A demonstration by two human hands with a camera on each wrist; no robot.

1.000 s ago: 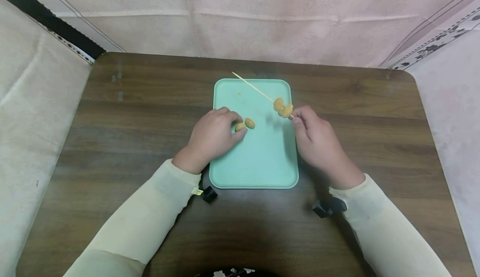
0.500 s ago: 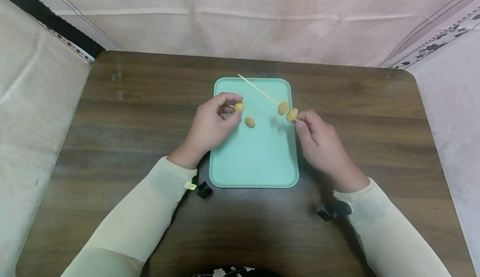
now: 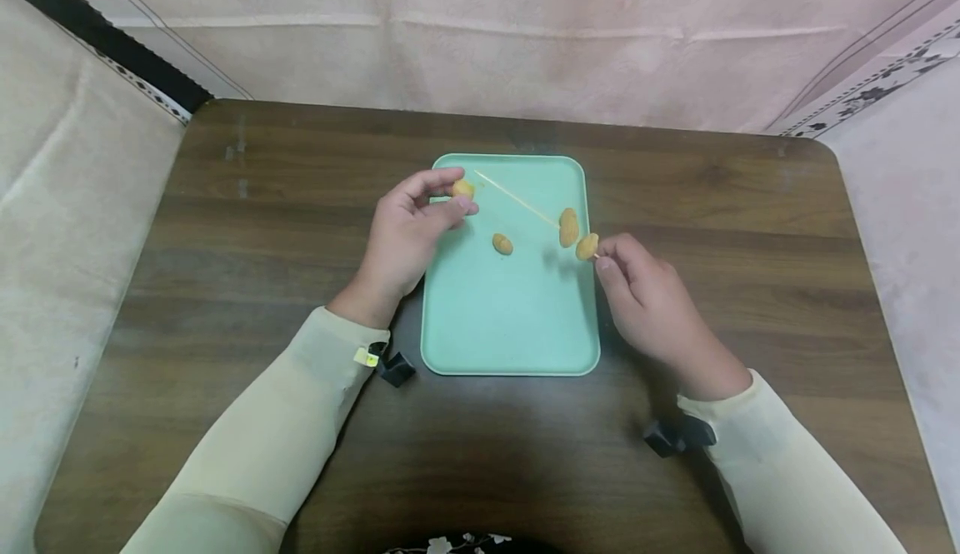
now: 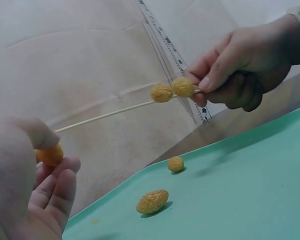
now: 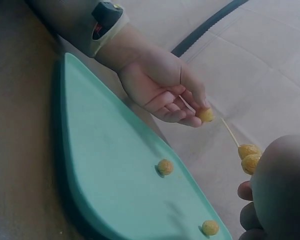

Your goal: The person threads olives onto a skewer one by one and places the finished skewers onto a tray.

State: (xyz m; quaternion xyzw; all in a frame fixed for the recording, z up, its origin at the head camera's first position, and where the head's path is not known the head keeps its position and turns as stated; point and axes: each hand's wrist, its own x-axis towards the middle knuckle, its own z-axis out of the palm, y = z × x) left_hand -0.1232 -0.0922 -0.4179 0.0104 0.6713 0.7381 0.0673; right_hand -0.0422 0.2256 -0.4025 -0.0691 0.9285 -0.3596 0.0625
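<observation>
My left hand (image 3: 405, 229) pinches a wrinkled golden ball (image 3: 462, 188) between thumb and fingers above the tray's far left corner. My right hand (image 3: 656, 300) grips a thin wooden skewer (image 3: 517, 199) by its near end, at the tray's right side. Two similar balls are threaded on it close to those fingers, one at the front (image 4: 182, 86) and one behind (image 4: 161, 93). In the right wrist view the skewer's tip stands slightly apart from the left hand's ball. Two loose balls lie on the tray, one near its middle (image 3: 502, 243) and one partly hidden in the head view (image 5: 210, 228).
The mint-green tray (image 3: 510, 346) lies on a dark wooden table (image 3: 300, 204). A small crumb (image 4: 95, 221) is on the tray. Pale cloth (image 3: 525, 54) hangs beyond the table's far edge and along both sides.
My left hand has picked a ball off the tray and carried it up and away toward the skewer's tip. My right hand has moved slightly right and nearer, with the skewer.
</observation>
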